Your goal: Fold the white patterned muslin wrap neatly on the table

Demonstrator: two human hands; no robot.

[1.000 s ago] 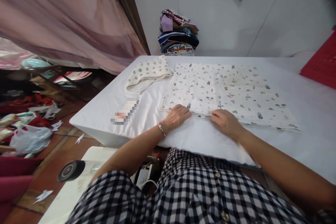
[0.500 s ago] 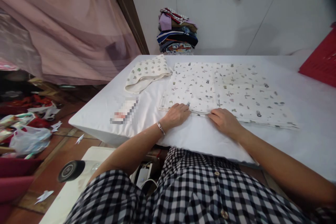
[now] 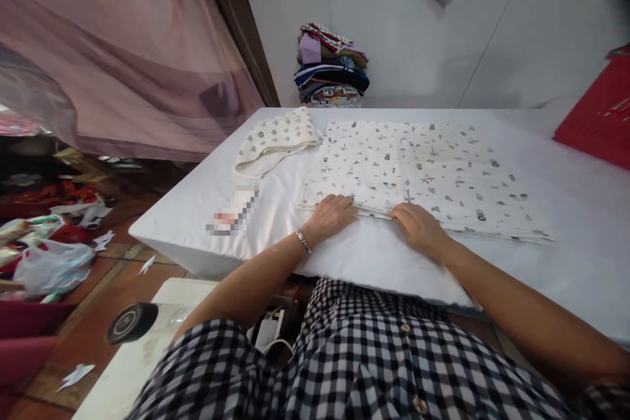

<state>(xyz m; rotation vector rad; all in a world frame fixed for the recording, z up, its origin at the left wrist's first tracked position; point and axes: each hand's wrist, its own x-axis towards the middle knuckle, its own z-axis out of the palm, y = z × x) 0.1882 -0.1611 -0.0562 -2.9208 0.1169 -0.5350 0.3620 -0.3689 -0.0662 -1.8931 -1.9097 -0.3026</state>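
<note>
A white cloth with small printed figures (image 3: 413, 170) lies folded flat on the white-covered table (image 3: 182, 223). At its near edge, left of the middle, my left hand (image 3: 335, 213) has its fingers closed on the folded layers, a silver bracelet on the wrist. A short way to the right, my right hand (image 3: 416, 226) grips the same edge, its fingertips partly hidden. Between the two hands the stacked edge shows. A second cream cloth with small green-grey prints (image 3: 278, 138) lies folded at the back left, its corner close to the large cloth.
A blurred-out flat object (image 3: 232, 211) rests on the table's left part. Behind the table stands a pile of folded clothes (image 3: 332, 69). A red box or bag (image 3: 598, 111) is at the right back. At lower left is a white surface with a black round object (image 3: 132, 323).
The view has shifted slightly. Both hands stay at the cloth's near edge, with almost no movement.
</note>
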